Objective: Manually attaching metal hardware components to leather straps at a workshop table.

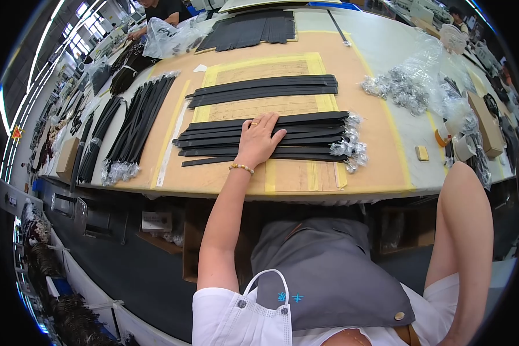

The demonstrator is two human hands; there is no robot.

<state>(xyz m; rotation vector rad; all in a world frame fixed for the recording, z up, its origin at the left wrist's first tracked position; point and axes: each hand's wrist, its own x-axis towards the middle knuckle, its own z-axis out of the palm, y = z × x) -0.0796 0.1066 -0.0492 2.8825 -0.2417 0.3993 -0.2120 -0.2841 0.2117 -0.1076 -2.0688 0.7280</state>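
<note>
My left hand (pixel 258 139) lies palm down across a row of black straps (pixel 311 136), flat belt-like strips side by side in front of me. Its fingers are stretched out and a little apart, gripping nothing. Clear plastic wrapping (pixel 352 141) covers the right ends of these straps; what is inside cannot be made out. One strap (pixel 207 162) lies slightly apart at the near side. Beyond them is a smaller row of black straps (pixel 265 89). My right arm (pixel 467 213) is bent, its elbow over the table's right front edge, and the hand is out of view.
Bundled black straps (pixel 141 118) lie at the left. Farther back is a row of dark strips (pixel 248 32). On the right are a heap of plastic-wrapped pieces (pixel 398 86), a small yellow block (pixel 422 153) and a cardboard box (pixel 485 124). Another person (pixel 164 11) stands at the far left.
</note>
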